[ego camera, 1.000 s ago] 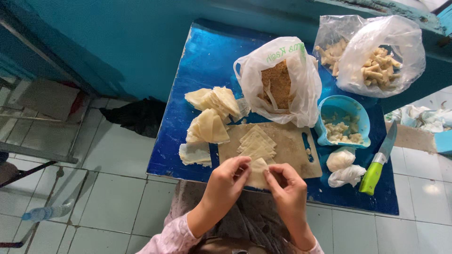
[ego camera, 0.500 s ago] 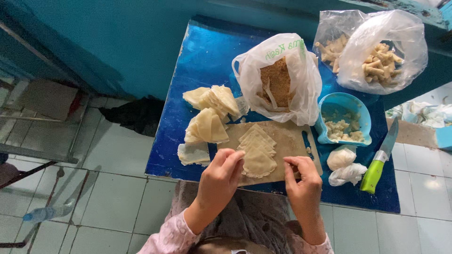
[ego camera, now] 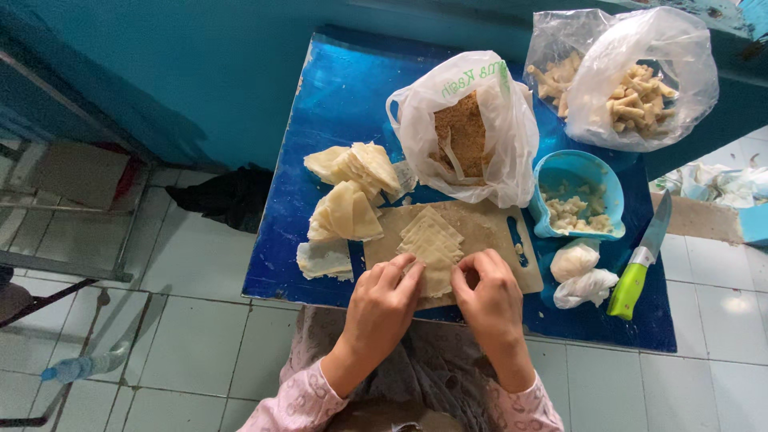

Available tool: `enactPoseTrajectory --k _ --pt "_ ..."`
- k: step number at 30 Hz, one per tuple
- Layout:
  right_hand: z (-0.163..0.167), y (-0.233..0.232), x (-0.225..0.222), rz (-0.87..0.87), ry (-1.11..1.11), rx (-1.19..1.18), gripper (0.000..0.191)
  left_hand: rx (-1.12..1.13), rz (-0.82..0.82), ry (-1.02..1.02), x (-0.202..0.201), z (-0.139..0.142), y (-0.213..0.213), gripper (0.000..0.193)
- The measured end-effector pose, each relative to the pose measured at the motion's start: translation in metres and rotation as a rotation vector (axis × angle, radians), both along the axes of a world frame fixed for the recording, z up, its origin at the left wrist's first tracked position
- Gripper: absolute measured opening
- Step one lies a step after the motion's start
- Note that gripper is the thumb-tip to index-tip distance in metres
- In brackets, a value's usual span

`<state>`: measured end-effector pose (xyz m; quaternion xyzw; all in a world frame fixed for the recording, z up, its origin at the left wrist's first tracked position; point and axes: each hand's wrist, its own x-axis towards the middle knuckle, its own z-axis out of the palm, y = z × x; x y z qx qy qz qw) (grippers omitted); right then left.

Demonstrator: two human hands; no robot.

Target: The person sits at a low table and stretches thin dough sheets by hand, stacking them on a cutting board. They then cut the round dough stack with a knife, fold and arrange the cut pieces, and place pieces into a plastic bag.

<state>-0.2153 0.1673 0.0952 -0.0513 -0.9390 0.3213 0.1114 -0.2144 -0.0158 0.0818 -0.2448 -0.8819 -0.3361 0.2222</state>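
From the head view, the left hand (ego camera: 384,292) and right hand (ego camera: 484,292) pinch with narrowed fingers the near edge of a stack of thin pale square dough sheets (ego camera: 432,244) lying on a tan wooden cutting board (ego camera: 488,232) at the blue bench's (ego camera: 336,104) six o'clock edge. The sheet could tear if pulled unevenly, and the green-handled knife (ego camera: 636,268) at three o'clock could be knocked off by a careless elbow.

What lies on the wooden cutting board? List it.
On the cutting board lies a stack of pale, thin pastry sheets. The left hand and right hand rest on the stack's near end, hiding that part and the board's near edge.
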Motion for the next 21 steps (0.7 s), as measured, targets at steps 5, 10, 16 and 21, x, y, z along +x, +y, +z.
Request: enactPoseTrajectory --k 5,10,16,21 --pt "0.002 0.009 -0.007 0.019 -0.144 -0.063 0.014 -0.041 0.003 0.004 0.003 0.002 0.0 0.032" --pt "0.008 0.012 -0.009 0.095 -0.13 -0.022 0.014 -0.054 -0.011 -0.037 0.006 0.005 -0.002 0.032" --pt "0.017 0.013 -0.003 0.081 -0.05 -0.038 0.013 0.127 0.101 -0.176 -0.005 0.008 -0.017 0.02" --pt "0.013 0.008 -0.003 0.053 -0.06 -0.049 0.013 0.134 0.149 -0.303 -0.017 0.008 -0.015 0.012"
